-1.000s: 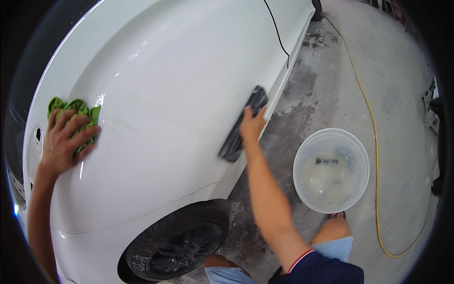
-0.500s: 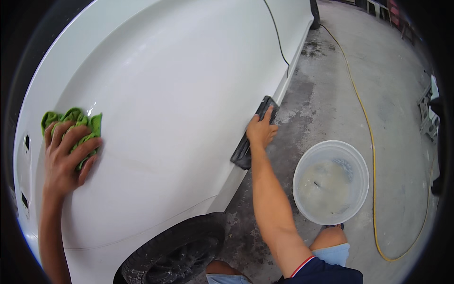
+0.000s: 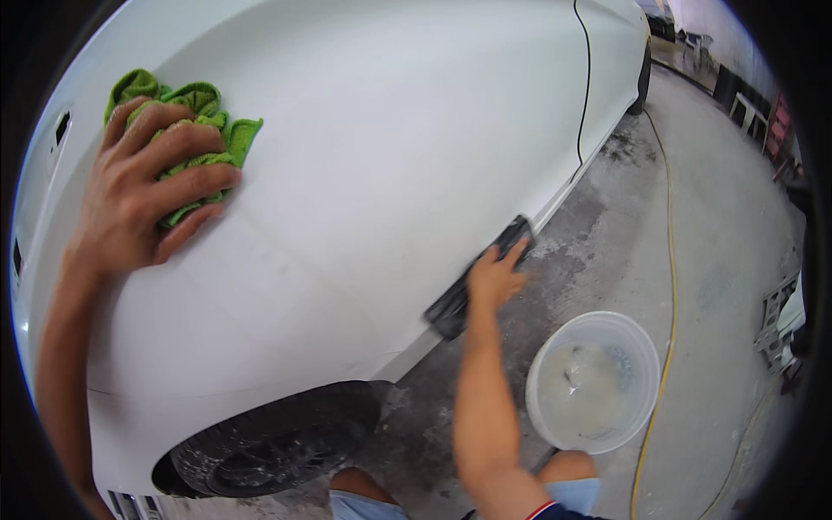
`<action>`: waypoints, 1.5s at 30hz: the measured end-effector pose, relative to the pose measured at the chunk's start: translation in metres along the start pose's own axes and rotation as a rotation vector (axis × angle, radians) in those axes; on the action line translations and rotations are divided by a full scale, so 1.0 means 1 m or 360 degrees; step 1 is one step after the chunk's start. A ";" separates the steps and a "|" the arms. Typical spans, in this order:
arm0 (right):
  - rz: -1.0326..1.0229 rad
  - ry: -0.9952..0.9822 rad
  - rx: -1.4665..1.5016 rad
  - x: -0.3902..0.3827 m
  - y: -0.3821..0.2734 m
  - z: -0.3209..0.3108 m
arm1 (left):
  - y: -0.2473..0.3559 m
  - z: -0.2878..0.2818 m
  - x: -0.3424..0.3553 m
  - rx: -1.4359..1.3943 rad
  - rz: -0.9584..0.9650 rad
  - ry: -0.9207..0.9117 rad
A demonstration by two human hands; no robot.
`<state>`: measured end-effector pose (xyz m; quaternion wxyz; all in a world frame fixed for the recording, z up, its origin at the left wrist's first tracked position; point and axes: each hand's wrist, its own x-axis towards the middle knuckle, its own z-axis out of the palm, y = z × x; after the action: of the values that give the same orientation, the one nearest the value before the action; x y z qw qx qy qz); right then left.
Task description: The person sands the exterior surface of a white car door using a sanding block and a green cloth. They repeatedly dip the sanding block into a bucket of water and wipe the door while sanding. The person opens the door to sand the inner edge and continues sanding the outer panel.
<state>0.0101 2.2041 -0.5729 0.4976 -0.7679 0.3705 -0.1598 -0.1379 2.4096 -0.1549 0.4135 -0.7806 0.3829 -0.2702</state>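
My left hand (image 3: 152, 186) is bent over a bunched green cloth (image 3: 204, 100) and presses it against the upper part of a white car body panel (image 3: 347, 173). On the right, my right hand (image 3: 496, 279) grips a long black sanding block (image 3: 455, 305), its fingers laid along the top. That block lies lengthwise against the panel's lower edge, just above the sill; its underside is hidden. Faint smudges mark the white surface between my hands.
A white plastic bucket (image 3: 637, 416) of cloudy water stands on the stained concrete floor beside my knee. Past it runs a yellow hose or cord (image 3: 671, 251). A black tyre (image 3: 277, 442) sits in the wheel arch close to me. Grey crates (image 3: 774, 321) are at far right.
The view has shifted, so the car and bucket sit differently in it. My left hand and the cloth appear higher and larger. The sanding block still lies along the lower panel edge.
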 end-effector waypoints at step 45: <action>-0.0071 -0.0040 0.0043 0.033 0.008 0.006 | -0.015 0.013 -0.005 -0.0126 0.0058 -0.0117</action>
<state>0.0323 2.1821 -0.5868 0.5088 -0.7712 0.3446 -0.1662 -0.1249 2.4249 -0.1492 0.4008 -0.7987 0.3920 -0.2185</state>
